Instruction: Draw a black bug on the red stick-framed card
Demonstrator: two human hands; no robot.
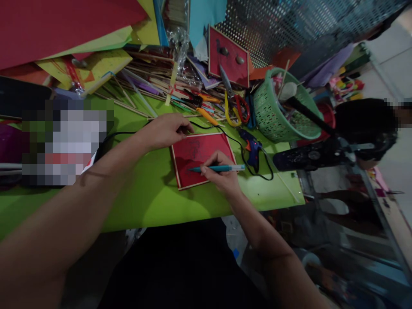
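Observation:
A red board (182,151) with a pale wooden frame lies flat and slightly turned on the green table, dark pen drawing on its upper middle. My right hand (222,171) is closed around a teal pen (222,168), a clear cap on its rear end. The pen's tip is at the board's surface, left of centre. My left hand (167,131) lies at the board's upper left corner, fingers curled and thumb against the top edge. A similar red board (231,64) with two rounded stone-like pieces leans at the back.
Scissors (236,111), a blue glue gun (253,148) with a black cord and a green plastic basket (273,111) stand right of the board. Thin sticks and coloured paper (96,64) crowd the back. A black stand arm (309,154) reaches over the table's right edge (298,189).

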